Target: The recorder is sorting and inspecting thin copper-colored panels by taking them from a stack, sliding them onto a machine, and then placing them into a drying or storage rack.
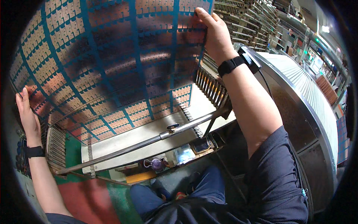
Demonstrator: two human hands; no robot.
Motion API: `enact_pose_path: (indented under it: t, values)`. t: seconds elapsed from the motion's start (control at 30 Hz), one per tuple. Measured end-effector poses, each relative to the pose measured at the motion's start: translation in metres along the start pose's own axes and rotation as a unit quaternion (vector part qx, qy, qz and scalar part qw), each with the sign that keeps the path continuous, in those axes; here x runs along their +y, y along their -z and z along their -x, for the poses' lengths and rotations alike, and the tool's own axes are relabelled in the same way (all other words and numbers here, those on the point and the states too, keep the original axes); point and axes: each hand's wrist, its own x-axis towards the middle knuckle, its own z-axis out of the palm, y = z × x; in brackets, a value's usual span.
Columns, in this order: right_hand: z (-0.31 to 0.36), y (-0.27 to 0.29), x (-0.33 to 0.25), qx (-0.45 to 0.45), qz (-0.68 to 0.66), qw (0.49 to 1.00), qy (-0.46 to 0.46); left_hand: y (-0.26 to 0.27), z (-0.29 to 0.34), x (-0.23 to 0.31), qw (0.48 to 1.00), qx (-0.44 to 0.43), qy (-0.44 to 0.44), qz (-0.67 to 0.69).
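A large circuit board panel, copper-coloured with a dark blue grid between its many small boards, stands tilted before me. My right hand grips its upper right edge, thumb on the near face and the other fingers mostly hidden behind. At the opposite edge, lower down, my left hand holds the panel with fingers pointing up along the side. The panel's lower edge is over a rack's white base board. Slotted combs flank it, one on the left and one on the right.
A metal bar crosses the rack's front. Below it, a shelf holds a purple roll and a phone-like dark object. On my right stands a curved metal-edged machine housing. More slotted racks rise behind my right hand.
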Motion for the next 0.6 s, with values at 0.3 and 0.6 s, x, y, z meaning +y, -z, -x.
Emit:
enact_pose_path:
  t: [0.3, 0.6]
  values:
    - [-0.005, 0.038, 0.011, -0.033, 0.006, 0.994, -0.1, -0.025, 0.015, 0.019, 0.993, -0.093, 0.064, 0.027]
    - [0.007, 0.031, 0.001, -0.041, 0.096, 0.992, -0.073, -0.022, 0.016, 0.009, 0.995, -0.052, -0.083, 0.008]
